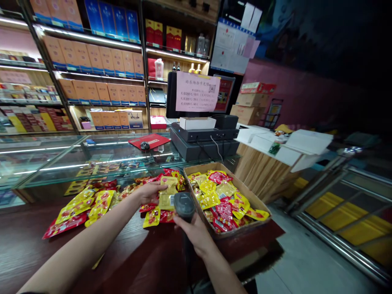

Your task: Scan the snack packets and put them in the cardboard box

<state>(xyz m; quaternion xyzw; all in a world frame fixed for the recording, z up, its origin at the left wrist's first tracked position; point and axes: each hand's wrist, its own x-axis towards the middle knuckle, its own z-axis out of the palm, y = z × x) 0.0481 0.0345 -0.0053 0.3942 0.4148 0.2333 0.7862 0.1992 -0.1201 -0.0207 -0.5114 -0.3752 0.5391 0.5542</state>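
My left hand (153, 192) pinches the edge of a gold-yellow snack packet (167, 190), holding it up over the counter. My right hand (196, 232) is wrapped round a dark handheld barcode scanner (184, 205), its head close to the packet's lower right, where a pale label shows. Beneath and behind the held packet lie red and yellow snack packets (151, 217). To the right of the scanner sits an open cardboard box (245, 188) filled with similar packets (225, 210). Another pile of yellow packets (102, 204) lies left of my forearm.
A glass display counter (61, 157) runs behind the dark red tabletop (131, 261). On it are a red mouse pad (159, 140), a mouse (145, 145) and a black cash drawer (192, 149) below a monitor with a pink notice (196, 92). A metal railing (324, 183) stands at right.
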